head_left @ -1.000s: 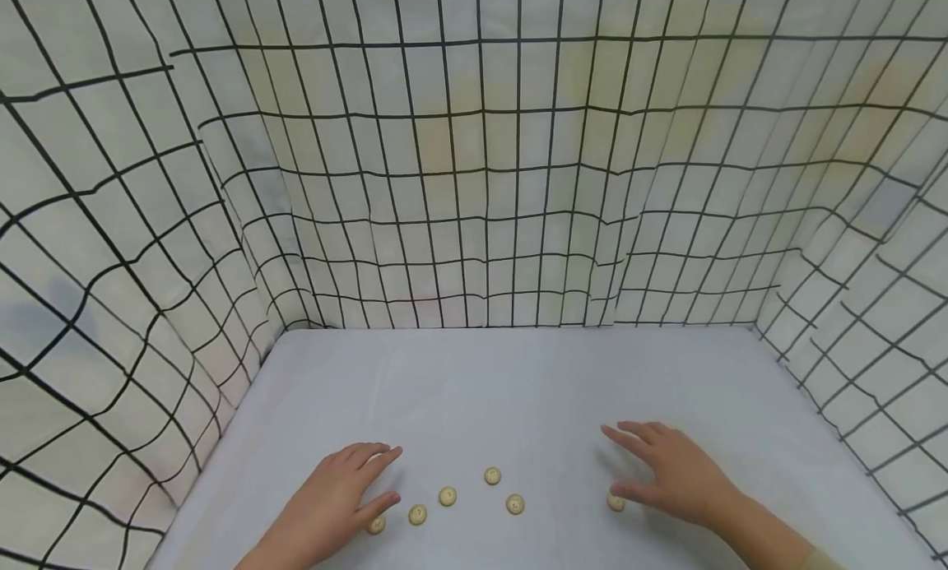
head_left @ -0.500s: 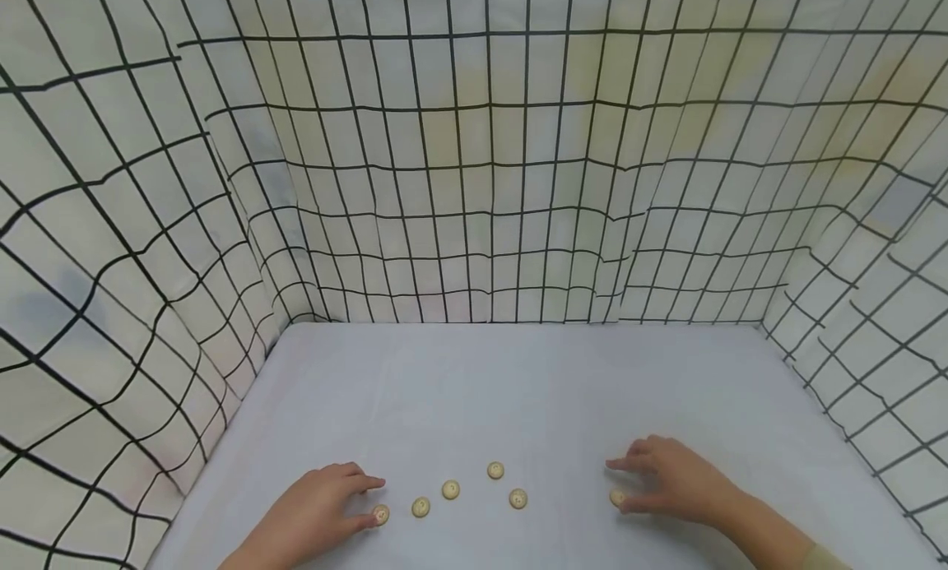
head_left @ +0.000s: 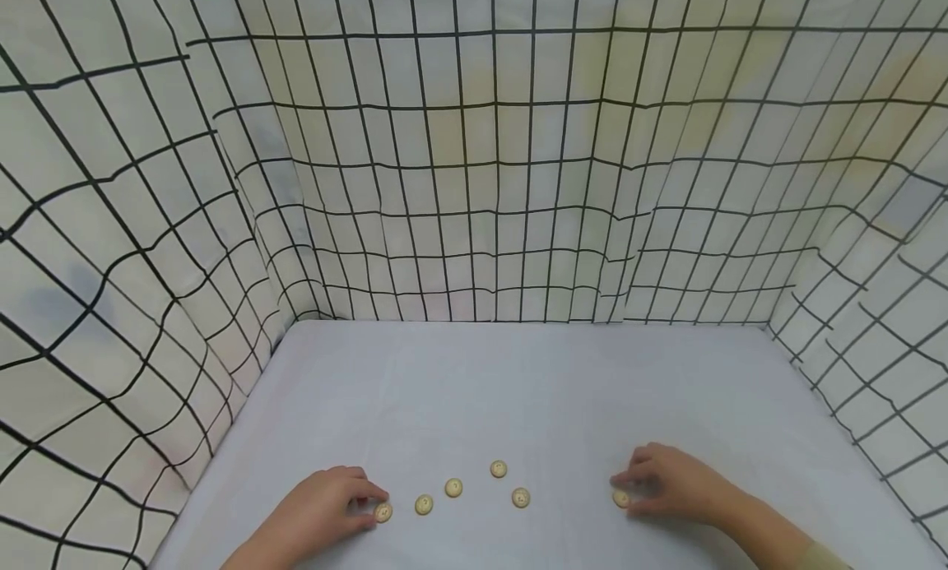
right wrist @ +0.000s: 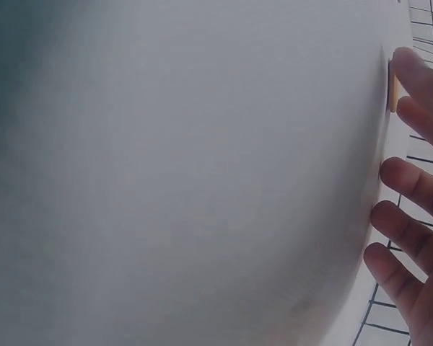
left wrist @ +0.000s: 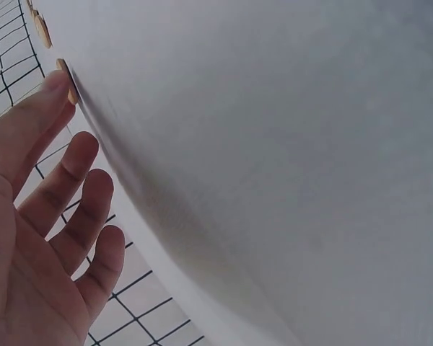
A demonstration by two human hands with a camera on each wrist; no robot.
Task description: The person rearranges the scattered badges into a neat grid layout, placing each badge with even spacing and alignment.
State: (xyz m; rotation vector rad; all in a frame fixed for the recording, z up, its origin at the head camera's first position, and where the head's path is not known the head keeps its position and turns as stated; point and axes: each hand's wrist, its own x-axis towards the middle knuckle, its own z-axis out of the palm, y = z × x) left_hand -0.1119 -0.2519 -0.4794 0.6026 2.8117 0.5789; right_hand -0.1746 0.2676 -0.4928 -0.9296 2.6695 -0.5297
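My left hand (head_left: 320,504) pinches a round beige button (head_left: 383,512) at its edges between thumb and forefinger, at the left end of a loose row. That button (left wrist: 71,85) lies at the thumb tip in the left wrist view, the other fingers bent loosely below. Over on the right, my right hand (head_left: 677,484) has its thumb and forefinger at the edges of another beige button (head_left: 620,498), which lies flat on the white surface. In the right wrist view, the thumb touches this button (right wrist: 392,86) from above, with the forefinger close beneath it.
Between the hands lie more beige buttons: one beside the left hand's button (head_left: 424,504), then a button (head_left: 453,488), a farther button (head_left: 499,469) and a nearer button (head_left: 521,498). White walls with a black grid (head_left: 474,183) enclose the white table (head_left: 474,389) on three sides.
Both hands have come down from above the table, and their fingers have closed in on the outermost buttons. The buttons have hardly moved; the head view has shifted slightly.
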